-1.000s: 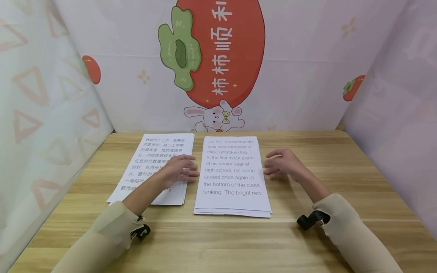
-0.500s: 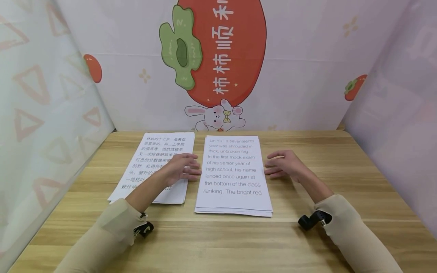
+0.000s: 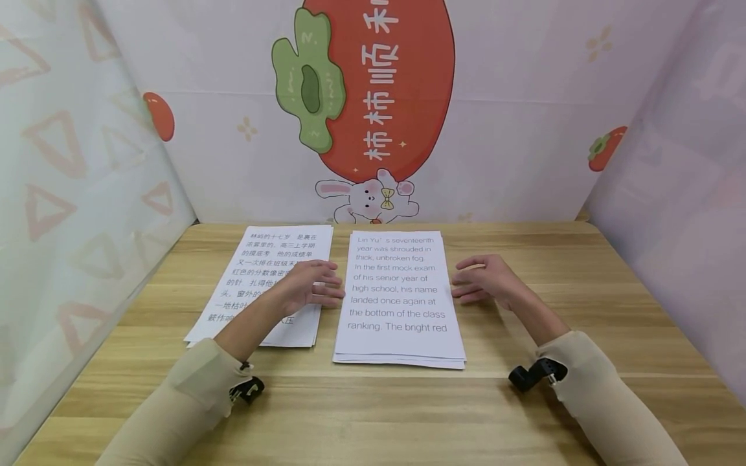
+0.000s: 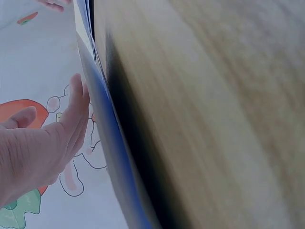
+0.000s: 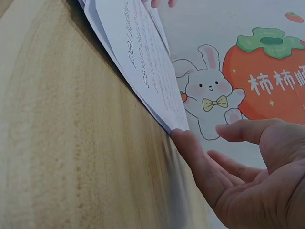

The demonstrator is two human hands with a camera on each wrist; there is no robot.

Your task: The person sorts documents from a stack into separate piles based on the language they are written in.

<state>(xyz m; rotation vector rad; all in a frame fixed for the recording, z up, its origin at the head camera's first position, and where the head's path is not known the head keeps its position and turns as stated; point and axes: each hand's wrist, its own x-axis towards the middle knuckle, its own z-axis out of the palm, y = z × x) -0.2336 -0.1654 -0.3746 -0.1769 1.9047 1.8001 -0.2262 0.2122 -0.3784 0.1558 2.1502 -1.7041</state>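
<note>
A stack of white paper (image 3: 396, 343) printed with large English text lies in the middle of the table. Left of it, tilted, is a second paper stack (image 3: 280, 249) with Chinese text. My left hand (image 3: 305, 285) hangs over the right part of the Chinese stack, fingers relaxed, their tips right at the English stack's left edge. On the other side, my right hand (image 3: 486, 281) has loosely bent fingers, with fingertips (image 5: 178, 136) at the English stack's right edge. Neither hand grips the paper. The left forearm hides part of the Chinese text.
The wooden table (image 3: 396, 414) ends at a white backdrop (image 3: 513, 162) with a persimmon and rabbit print, and white side walls rise left and right. Black wrist cameras (image 3: 247, 389) hang under the beige sleeves (image 3: 175, 408).
The head view has shifted very slightly. My left fingertips have come a little closer to the English stack's edge; the right hand and both stacks stay in place.
</note>
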